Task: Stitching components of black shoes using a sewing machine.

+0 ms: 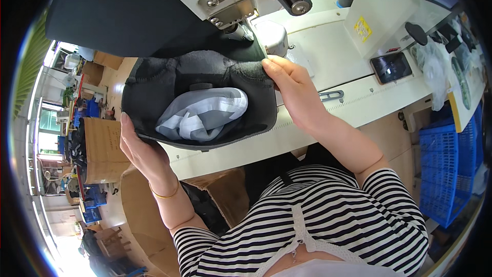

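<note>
A black, padded, open-topped piece like a bag (148,95) is held below the head of a sewing machine (233,13). Inside it lies a crumpled grey-and-white cloth (202,114). My left hand (141,143) grips the left side of the black piece, thumb on the rim and the other fingers mostly hidden underneath. At the upper right corner, my right hand (294,90) pinches the edge between thumb and fingers, close to the machine's needle area. A large black panel (118,13) spreads at the upper left; whether it joins the held piece I cannot tell.
On the white table (338,56) are a phone (391,67) and a grey slotted metal part (331,95). Clear plastic bags (435,74) sit at the right, above blue crates (439,174). Cardboard boxes (107,149) stand at the left.
</note>
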Demonstrator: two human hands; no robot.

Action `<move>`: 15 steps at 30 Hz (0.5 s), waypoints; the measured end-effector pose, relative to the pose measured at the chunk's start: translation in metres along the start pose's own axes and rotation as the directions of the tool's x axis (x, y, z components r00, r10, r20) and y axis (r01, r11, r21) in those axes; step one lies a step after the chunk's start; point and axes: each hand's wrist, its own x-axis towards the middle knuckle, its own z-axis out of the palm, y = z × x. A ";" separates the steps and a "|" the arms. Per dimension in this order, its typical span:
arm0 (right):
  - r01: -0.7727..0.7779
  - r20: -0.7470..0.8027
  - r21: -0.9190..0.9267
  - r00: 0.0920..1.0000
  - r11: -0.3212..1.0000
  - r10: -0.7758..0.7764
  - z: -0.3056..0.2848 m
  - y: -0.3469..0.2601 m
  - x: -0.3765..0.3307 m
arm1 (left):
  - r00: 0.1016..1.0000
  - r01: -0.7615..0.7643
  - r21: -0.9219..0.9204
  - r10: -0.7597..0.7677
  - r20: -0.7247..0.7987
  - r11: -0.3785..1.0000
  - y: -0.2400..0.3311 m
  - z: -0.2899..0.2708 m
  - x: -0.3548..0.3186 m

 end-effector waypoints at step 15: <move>0.104 -0.078 -0.126 0.990 0.987 -0.114 0.007 -0.008 -0.002 | 0.991 0.102 -0.113 -0.091 0.097 0.988 0.000 0.018 0.016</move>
